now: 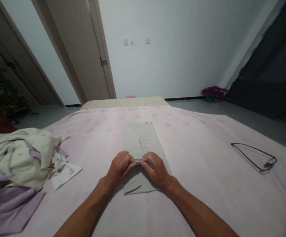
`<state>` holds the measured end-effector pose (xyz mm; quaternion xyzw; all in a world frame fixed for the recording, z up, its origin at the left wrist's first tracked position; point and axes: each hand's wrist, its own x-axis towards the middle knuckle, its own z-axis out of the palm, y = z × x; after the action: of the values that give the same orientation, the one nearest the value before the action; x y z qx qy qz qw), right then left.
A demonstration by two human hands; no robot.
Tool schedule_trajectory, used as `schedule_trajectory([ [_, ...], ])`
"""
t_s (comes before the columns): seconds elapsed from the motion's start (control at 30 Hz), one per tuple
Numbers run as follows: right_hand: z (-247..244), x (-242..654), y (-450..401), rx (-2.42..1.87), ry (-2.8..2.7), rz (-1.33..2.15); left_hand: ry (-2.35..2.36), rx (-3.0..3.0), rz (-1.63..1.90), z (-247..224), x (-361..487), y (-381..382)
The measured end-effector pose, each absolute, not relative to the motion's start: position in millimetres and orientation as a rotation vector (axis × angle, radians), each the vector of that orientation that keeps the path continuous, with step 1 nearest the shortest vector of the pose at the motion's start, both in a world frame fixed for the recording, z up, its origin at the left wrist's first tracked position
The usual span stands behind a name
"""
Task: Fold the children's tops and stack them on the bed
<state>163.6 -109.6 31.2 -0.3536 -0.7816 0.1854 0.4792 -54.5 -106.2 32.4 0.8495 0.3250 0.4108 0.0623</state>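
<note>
Centrally, pinched a narrow raised fold of a pale grey ribbed garment (132, 138) between the thumb and fingers of both left hand (120, 164) and right hand (155, 168), close together above a short strip of exposed fabric. Brought in bare forearms (194, 207) from the lower corners, with fingers curled inward at the pinch. Had the garment laid out lengthwise on a pink cover (194, 184), in front of the body, with a small folded flap at its near end and the far end stretched out flat beyond the knuckles.

At left, showed a loose heap of cream and lilac clothes (27, 158) on the same cover, just beside a white printed card (66, 176). At right, well apart from the garment, placed a thin black triangular frame (253, 157) flat on the cover. Farther out, revealed rows of printed pink flowers and, past the cover's far edge, a beige surface (123, 103).

Toward the back, caught a leafy green plant (0, 85) at left and potted purple flowers (214, 93) on the grey floor (189, 104) at right. Farthest away, captured a closed brown door (79, 49) with a dark handle (103, 62) beside a pale wall (177, 65) with three small square plates (147, 40).
</note>
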Motion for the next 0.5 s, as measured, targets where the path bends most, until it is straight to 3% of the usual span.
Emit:
schedule_trajectory([
  [0.3, 23.9, 163.8, -104.2, -1.008, -1.746, 0.852, 0.927, 2.608, 1.297, 36.0, -50.6, -110.9],
  [0.5, 29.8, 160.2, -106.4, -0.900, -1.963, 0.646, 0.877, 2.674, 1.380, 29.1, -50.8, -109.7],
])
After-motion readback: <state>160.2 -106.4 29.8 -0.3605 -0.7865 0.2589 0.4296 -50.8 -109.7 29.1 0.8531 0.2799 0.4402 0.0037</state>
